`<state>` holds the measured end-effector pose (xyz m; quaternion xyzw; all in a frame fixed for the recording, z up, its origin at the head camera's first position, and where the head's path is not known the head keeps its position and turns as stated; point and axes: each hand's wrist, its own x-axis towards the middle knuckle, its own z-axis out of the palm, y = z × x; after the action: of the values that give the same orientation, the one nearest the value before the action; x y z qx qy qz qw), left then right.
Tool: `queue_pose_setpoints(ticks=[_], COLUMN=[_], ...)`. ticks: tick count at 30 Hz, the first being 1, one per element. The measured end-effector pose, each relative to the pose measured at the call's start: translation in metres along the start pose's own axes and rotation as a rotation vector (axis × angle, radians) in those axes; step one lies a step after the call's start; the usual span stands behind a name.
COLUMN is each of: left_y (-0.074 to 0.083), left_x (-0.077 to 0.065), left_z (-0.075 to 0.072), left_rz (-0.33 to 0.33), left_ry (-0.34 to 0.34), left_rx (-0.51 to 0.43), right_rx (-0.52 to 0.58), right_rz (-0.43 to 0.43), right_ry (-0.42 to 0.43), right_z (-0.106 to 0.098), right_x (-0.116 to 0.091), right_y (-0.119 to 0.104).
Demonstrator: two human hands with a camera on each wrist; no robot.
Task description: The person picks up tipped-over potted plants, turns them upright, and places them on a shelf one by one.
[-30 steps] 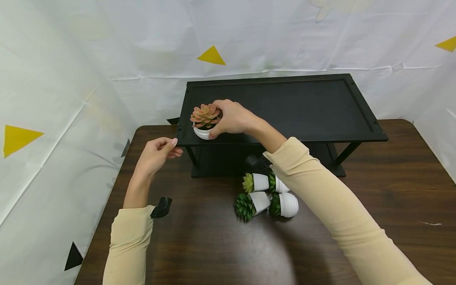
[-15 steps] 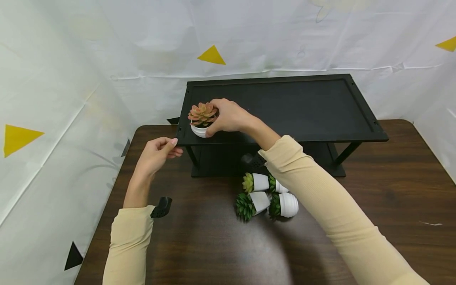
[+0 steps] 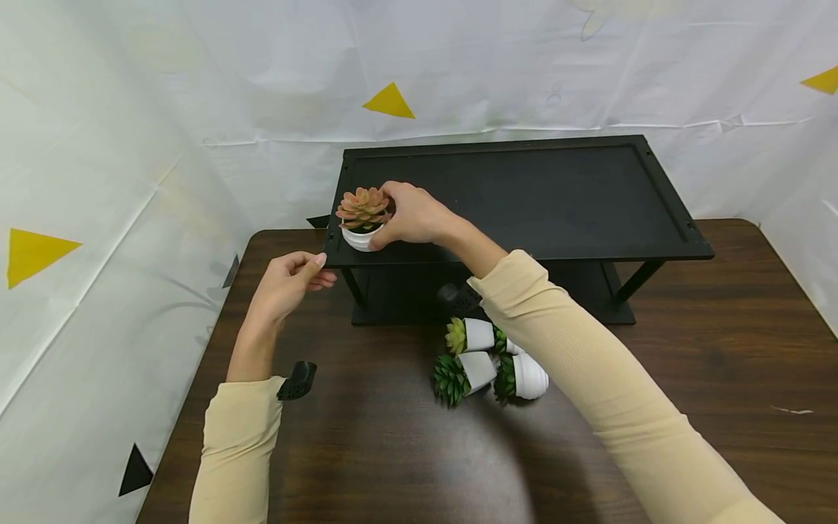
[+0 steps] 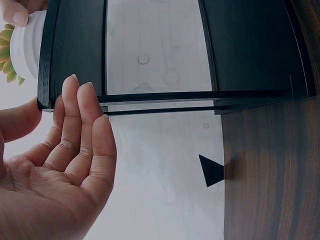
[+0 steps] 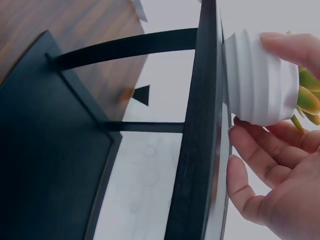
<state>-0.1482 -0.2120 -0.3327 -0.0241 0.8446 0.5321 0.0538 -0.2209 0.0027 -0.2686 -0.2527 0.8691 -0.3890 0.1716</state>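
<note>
My right hand (image 3: 414,215) grips a potted succulent (image 3: 364,207) with pinkish-orange leaves by its ribbed white pot (image 5: 257,77). The plant stands upright at the front left corner of a black two-tier shelf (image 3: 524,193). In the right wrist view the pot's base meets the upper board, with the thumb on one side and fingers on the other. My left hand (image 3: 284,287) pinches the upper board's front left corner between thumb and index finger. In the left wrist view its other fingers (image 4: 102,150) stretch out under the board.
Several small succulents in white pots lie on their sides before the shelf, among them a dark green one (image 3: 452,378) and a light green one (image 3: 479,335). My right forearm passes over part of this group. The brown wooden table (image 3: 366,451) meets white sheeting behind and at the left.
My right hand has shifted the potted succulent left along the upper board, closer to its left edge. My left hand keeps its place at the corner.
</note>
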Motion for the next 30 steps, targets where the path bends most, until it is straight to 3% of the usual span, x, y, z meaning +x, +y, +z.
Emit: queue_pose_setpoints(ticks=[30], left_y=[0.001], left_x=[-0.003], left_z=[0.0], left_rz=[-0.005], left_ry=[0.006], left_rx=[-0.007], right_rx=[0.025], right_rz=[0.056], right_ry=[-0.011], right_z=[-0.028], right_x=[-0.032], right_y=[0.008])
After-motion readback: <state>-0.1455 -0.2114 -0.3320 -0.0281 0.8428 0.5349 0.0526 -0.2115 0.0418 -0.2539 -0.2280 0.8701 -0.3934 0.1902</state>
